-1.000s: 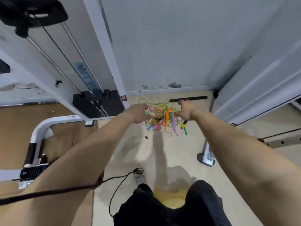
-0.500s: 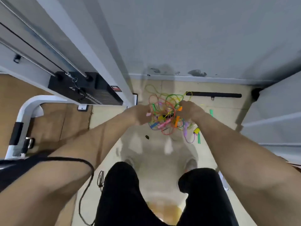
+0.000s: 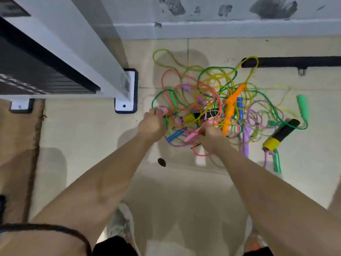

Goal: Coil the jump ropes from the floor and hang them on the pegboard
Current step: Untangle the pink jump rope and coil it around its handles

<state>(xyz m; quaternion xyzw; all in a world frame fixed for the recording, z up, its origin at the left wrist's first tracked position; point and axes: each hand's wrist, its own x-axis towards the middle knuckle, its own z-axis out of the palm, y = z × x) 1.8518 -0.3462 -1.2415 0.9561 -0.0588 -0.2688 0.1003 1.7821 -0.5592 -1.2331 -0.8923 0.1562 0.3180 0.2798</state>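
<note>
We observe both hands lowered to a tangle of jump ropes (image 3: pixel 212 97) on the floor (image 3: pixel 92 135). The tangle lies directly ahead of the hands and spreads to the right of them.

The left hand (image 3: pixel 152 126) has its fingers curled round a pink handle (image 3: pixel 163 109) at the near left edge of the tangle. The right hand (image 3: pixel 210 137) is closed, gripping loops of the pink rope (image 3: pixel 184 76) at the fingertips. A second pink handle (image 3: pixel 191 136) lies just left of that hand; we cannot tell whether the hand touches it. A blue handle (image 3: pixel 174 135) rests between the two hands.

Beyond the right hand an orange handle (image 3: pixel 230 106) crosses the pile. To its right lie a purple handle (image 3: pixel 245 143), a black-and-yellow handle (image 3: pixel 280 133) and a green handle (image 3: pixel 302 108).

A black bar (image 3: pixel 295 61) lies far ahead on the right. A white machine post (image 3: pixel 73 48) with its foot plate (image 3: pixel 127 93) stands ahead of the left hand.
</note>
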